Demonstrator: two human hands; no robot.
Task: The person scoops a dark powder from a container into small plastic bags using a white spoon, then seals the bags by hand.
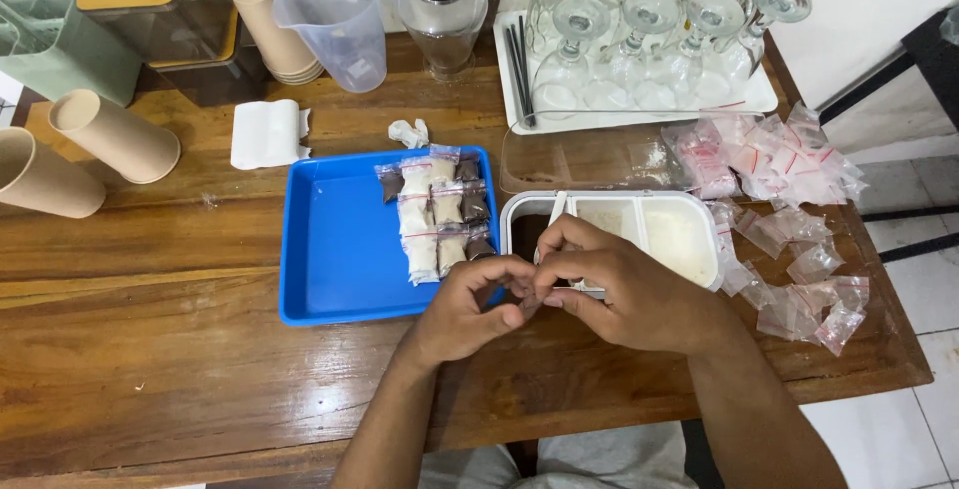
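Dead centre on the desk [150, 349], left hand [470, 309] and right hand [624, 289] meet, fingers curled shut, pinching a small clear bag [526, 297]. Blue tray [340, 249] of filled packets [440, 214] at ten o'clock, white divided box [689, 211] at one.

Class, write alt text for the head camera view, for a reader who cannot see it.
A person's left hand and right hand pinch a small clear bag together over a white divided container of powders on a wooden table. Filled sachets lie in a blue tray; empty bags are heaped at right.
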